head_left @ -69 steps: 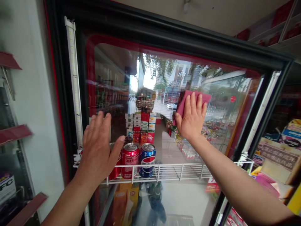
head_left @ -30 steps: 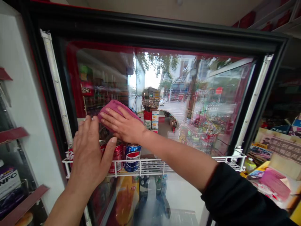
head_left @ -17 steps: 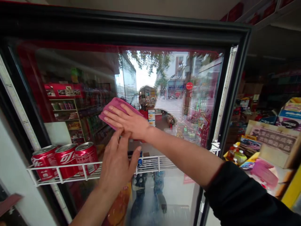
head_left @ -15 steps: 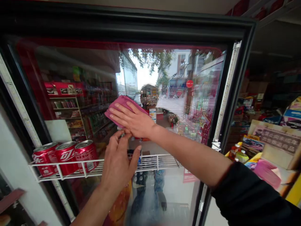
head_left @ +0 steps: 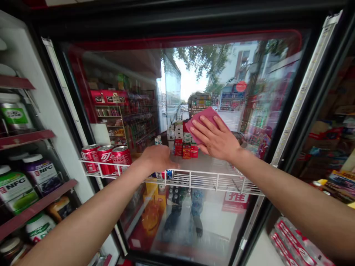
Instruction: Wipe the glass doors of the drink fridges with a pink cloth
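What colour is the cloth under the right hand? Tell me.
Pink, the small folded fabric cloth under the right hand; head view shows it best.

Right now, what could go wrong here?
1. The left hand rests over a blue can on the wire rack. A nudge could knock the can over or off.
2. Three red cans stand behind the rack's low front rail. The right hand presses a cloth flat on the glass, and a hard push might jolt them loose.
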The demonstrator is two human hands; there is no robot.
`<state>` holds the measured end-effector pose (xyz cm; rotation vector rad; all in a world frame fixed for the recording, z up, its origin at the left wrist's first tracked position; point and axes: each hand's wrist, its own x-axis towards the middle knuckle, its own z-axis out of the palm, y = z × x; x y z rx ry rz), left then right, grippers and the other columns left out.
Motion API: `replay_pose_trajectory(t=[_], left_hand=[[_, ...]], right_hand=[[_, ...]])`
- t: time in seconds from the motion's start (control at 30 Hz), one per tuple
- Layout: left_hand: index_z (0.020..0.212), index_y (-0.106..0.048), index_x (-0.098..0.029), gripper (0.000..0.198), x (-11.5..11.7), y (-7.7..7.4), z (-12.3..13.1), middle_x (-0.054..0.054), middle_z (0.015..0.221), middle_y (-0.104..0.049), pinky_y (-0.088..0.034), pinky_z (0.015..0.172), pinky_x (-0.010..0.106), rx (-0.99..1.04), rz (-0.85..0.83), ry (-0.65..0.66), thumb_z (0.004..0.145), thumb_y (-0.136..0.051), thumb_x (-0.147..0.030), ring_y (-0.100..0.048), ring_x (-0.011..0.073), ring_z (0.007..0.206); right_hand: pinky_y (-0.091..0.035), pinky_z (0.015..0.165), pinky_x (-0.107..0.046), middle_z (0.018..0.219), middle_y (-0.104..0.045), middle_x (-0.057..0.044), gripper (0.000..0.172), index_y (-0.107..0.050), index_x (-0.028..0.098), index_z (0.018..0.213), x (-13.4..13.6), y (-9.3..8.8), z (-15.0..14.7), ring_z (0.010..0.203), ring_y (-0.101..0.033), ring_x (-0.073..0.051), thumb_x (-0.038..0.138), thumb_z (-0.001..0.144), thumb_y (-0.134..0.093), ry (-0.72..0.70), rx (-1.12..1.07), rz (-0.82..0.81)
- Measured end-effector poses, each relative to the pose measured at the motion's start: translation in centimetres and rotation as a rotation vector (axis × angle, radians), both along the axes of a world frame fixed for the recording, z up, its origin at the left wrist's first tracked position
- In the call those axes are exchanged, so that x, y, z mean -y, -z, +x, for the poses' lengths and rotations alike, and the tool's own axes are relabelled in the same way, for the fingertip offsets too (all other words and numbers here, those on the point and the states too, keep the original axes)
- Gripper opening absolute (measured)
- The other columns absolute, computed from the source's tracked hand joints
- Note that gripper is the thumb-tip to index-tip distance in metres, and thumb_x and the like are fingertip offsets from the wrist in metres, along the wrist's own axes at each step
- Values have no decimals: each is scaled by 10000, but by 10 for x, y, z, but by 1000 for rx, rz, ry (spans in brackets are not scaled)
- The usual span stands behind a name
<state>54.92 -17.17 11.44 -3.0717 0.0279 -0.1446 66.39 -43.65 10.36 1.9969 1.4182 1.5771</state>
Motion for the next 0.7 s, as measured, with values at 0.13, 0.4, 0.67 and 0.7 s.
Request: replay_pose_trajectory(t=[0.13,0.4,0.67,0.7], left_hand=[[942,-867,-177,567,1,-2,5,218,1003,-838,-596,815,407,-31,16,2,745,-750,-696,-810,396,995],[942,-876,-165,288,-12,4,9,222,982,-839,-574,794,368,18,37,34,714,-760,-296,-809,358,968],[858,-855,-205,184,-49,-9,5,120,877,-830,-502,712,308,64,-2,26,719,-739,-234,-764,251,821],[877,-858,-202,202,-54,-13,5,113,884,-832,-500,718,310,79,-13,22,722,-730,-225,-758,245,817]], right_hand=[[-106,1421,-639,1858,-304,-100,864,-150,201,1815,21,1,-1,1739,-229,-344,432,1097,-572,16,4,-2],[-223,1390,-675,1832,-365,-92,799,-261,265,1796,34,5,-5,1720,-300,-345,437,1092,-598,45,-88,66],[-128,1403,-570,1780,-455,-106,689,-482,284,1716,33,10,1,1708,-332,-307,527,1078,-571,70,-147,131],[-124,1400,-557,1775,-463,-103,683,-500,288,1706,33,10,1,1707,-333,-302,540,1075,-568,70,-153,137]])
